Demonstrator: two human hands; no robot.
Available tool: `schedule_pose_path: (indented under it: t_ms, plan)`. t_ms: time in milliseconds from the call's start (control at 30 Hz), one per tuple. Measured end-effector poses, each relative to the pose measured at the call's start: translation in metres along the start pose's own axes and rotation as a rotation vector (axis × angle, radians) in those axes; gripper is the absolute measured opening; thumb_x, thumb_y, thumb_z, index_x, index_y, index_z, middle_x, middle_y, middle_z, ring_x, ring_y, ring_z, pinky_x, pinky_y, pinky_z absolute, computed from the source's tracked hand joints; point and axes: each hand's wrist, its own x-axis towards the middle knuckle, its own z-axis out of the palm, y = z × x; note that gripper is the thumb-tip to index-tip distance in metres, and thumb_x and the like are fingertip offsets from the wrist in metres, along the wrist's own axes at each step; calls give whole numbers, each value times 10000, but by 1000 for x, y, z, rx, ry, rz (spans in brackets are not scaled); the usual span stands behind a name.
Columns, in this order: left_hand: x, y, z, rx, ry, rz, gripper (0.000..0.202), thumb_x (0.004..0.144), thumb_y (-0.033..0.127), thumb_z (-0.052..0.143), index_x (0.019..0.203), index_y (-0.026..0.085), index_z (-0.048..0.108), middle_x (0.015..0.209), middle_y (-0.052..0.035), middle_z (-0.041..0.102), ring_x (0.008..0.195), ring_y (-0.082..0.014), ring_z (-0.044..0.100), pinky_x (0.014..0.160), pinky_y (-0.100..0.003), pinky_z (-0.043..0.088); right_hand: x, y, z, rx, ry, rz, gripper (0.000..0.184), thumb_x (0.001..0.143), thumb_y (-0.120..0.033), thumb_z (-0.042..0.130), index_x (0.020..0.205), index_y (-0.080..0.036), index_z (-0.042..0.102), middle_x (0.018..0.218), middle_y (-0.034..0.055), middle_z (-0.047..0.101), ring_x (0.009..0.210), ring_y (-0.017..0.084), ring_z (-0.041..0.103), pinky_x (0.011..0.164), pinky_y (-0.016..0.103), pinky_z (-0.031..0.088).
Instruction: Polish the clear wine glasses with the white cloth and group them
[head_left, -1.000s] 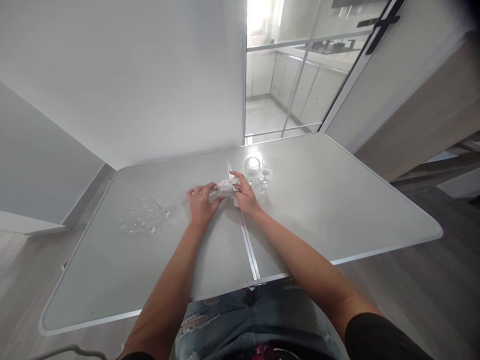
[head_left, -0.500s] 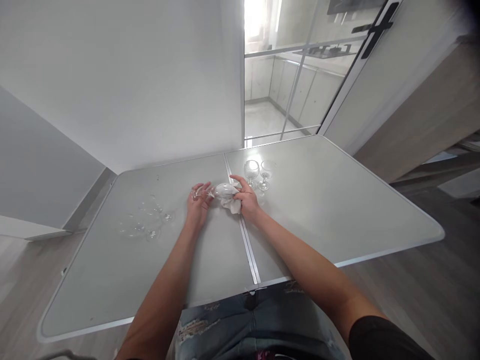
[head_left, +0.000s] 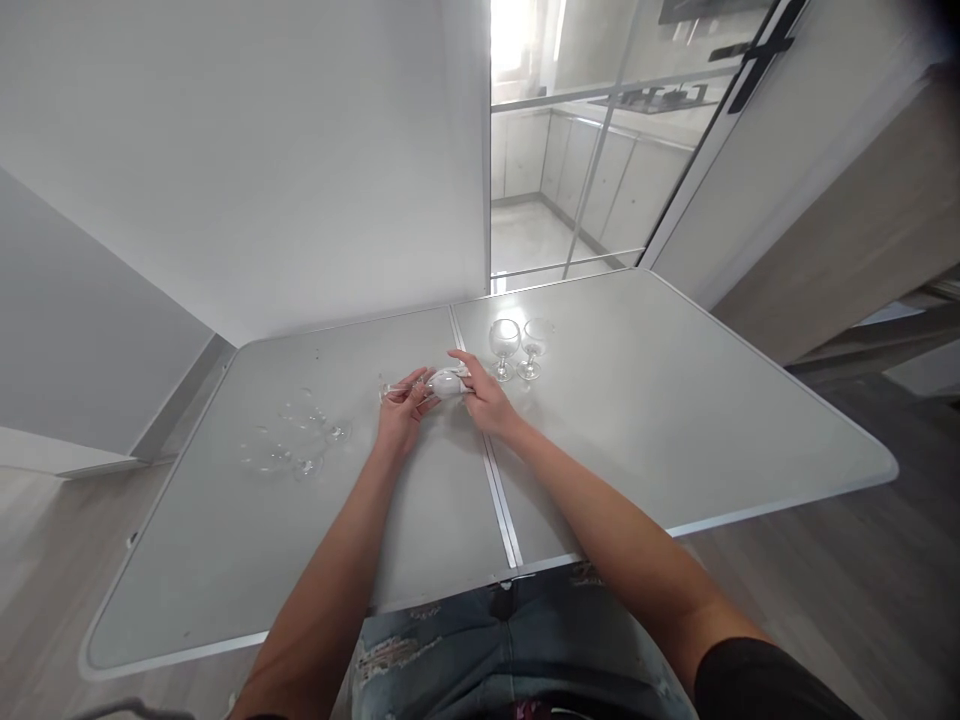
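Closed round the stem, my left hand (head_left: 400, 420) holds a wine glass (head_left: 448, 383) sideways between my hands, its long axis running foot left, mouth right; my right hand (head_left: 489, 403), nearer the mouth, pinches a white cloth (head_left: 463, 372) there. Toward me runs the near edge of the table (head_left: 675, 430), its surface spreading right. Clear glasses (head_left: 308, 467) cluster left; two goblets (head_left: 505, 338) stand just beyond my right hand.

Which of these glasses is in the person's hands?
The stemmed glass held sideways between the left hand and right hand, bowl toward the right; the other glasses are on the table.
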Motion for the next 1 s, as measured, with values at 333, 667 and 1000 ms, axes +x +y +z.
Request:
schedule_pose_path:
  t_ms: [333,667,1000]
  plan:
    - [1,-1,0,-21,1,41,475,697,377,914,1119,202,783,1246,-125,744,1136,-290,715,971,-446,597,-1,0,-3,63,-22,-7,887,705,-80,503,1552,-258,312,1032,23,716,817,171,609,750,284,508]
    - [-5,4,-7,27,-37,-21,470,711,364,900,1132,191,784,1325,-152,703,1080,-268,726,774,-309,629,-2,0,1,-26,-73,38,781,704,-66,456,1471,-212,467,904,14,713,822,172,609,794,293,481]
    - [-5,1,-6,-38,-28,-48,470,733,355,887,1159,188,778,1211,-126,759,941,-220,758,819,-328,630,-8,2,3,-170,-136,-88,879,750,-43,455,1587,-261,299,1210,55,692,1018,195,619,936,357,488]
